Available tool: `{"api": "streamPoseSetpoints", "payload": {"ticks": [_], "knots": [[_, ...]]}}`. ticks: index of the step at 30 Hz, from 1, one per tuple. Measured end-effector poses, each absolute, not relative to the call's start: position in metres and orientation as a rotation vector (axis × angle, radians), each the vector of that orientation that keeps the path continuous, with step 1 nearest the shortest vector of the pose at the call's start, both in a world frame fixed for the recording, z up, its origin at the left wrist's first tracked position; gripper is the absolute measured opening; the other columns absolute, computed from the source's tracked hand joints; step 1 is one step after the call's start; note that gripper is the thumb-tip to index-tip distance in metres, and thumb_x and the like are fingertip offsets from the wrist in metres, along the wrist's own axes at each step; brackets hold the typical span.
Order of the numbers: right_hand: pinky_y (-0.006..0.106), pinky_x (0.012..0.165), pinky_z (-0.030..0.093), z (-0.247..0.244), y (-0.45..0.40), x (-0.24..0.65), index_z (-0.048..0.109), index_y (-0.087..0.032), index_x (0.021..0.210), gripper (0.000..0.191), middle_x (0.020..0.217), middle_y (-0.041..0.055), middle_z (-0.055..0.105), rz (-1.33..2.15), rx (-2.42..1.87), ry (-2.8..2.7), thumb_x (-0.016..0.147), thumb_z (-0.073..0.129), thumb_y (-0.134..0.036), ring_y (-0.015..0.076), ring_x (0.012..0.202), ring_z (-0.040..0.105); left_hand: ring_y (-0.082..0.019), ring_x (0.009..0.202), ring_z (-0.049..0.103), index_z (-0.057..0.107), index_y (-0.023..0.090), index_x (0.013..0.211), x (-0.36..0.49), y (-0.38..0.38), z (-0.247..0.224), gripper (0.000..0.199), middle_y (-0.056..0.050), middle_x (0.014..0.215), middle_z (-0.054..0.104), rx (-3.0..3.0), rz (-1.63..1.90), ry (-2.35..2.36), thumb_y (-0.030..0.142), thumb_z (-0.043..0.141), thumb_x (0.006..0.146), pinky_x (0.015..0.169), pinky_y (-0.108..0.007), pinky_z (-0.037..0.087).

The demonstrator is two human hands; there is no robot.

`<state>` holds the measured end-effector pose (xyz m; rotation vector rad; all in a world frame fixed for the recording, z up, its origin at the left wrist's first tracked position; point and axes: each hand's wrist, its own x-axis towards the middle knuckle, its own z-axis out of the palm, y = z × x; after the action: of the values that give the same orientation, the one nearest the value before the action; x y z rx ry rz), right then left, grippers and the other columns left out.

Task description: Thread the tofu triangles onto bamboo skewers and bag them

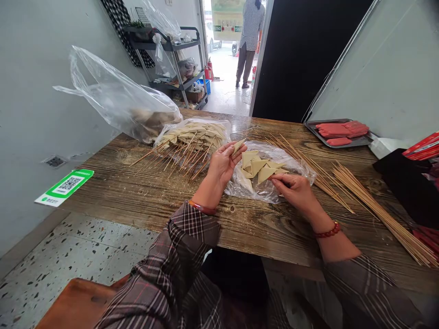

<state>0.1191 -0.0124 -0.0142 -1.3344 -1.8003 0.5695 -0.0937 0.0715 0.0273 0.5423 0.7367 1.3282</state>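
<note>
My left hand (224, 162) pinches a beige tofu-sheet triangle (238, 145) between thumb and fingers, raised above the table. Loose triangles of the same kind (254, 163) lie on a clear plastic bag (236, 188) in front of me. At the right side of this heap, my right hand (293, 188) is closed, its fingertips on the edge of one triangle (265, 174). Behind my left hand, a pile of skewered tofu sheets (197, 132) rests on plastic, the bare stick ends pointing towards me.
Bamboo skewers (384, 210) lie loose at the right. A dark tray (356, 141) with red packs stands at the back right. A large plastic bag (113, 98) sits back left, near a green QR card (66, 186). Beyond are a cart (168, 45) and a person (252, 32) in the doorway.
</note>
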Motion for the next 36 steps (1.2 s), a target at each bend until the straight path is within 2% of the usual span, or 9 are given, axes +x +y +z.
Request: {"api": "streamPoseSetpoints", "payload": {"ticks": [8,21,24,32,36], "knots": [[0.027,0.058,0.046,-0.014,-0.012,0.117,0.078,-0.017,0.092,0.026,0.063,0.0019,0.068,0.540,-1.354,-1.776,0.087,0.058,-0.032,0.0161,0.059,0.062,-0.016,0.080,0.073,0.061,0.013,0.089,-0.090,0.070,0.022,0.009,-0.007,0.083,0.074,0.641,1.365,0.751,0.006,0.054,0.088,0.091,-0.035,0.053],[0.027,0.065,0.050,-0.017,-0.013,0.110,0.078,-0.018,0.088,0.024,0.076,0.0041,0.075,0.422,-1.329,-1.762,0.087,0.057,-0.030,0.0170,0.066,0.067,-0.013,0.071,0.069,0.064,0.012,0.087,-0.086,0.068,0.019,0.007,-0.006,0.079,0.074,0.803,1.411,0.797,0.015,0.065,0.080,0.075,-0.027,0.052],[0.028,0.066,0.050,-0.018,-0.014,0.108,0.078,-0.017,0.089,0.025,0.071,0.0033,0.073,0.426,-1.332,-1.761,0.087,0.057,-0.031,0.0164,0.063,0.066,-0.014,0.074,0.070,0.064,0.013,0.087,-0.085,0.067,0.019,0.009,-0.006,0.080,0.075,0.799,1.413,0.793,0.015,0.067,0.078,0.076,-0.027,0.052],[0.028,0.058,0.047,-0.016,-0.014,0.105,0.077,-0.019,0.087,0.026,0.058,0.0013,0.067,0.456,-1.353,-1.745,0.088,0.056,-0.034,0.0160,0.056,0.060,-0.016,0.082,0.071,0.064,0.014,0.092,-0.086,0.066,0.023,0.014,-0.008,0.088,0.076,0.731,1.352,0.819,0.014,0.069,0.078,0.078,-0.026,0.051],[0.026,0.052,0.045,-0.016,-0.015,0.105,0.077,-0.018,0.089,0.026,0.059,0.0010,0.067,0.546,-1.342,-1.682,0.087,0.057,-0.035,0.0142,0.050,0.057,-0.016,0.082,0.072,0.062,0.016,0.097,-0.090,0.065,0.027,0.013,-0.008,0.090,0.076,0.651,1.288,0.756,0.025,0.062,0.087,0.082,-0.029,0.054]]}}
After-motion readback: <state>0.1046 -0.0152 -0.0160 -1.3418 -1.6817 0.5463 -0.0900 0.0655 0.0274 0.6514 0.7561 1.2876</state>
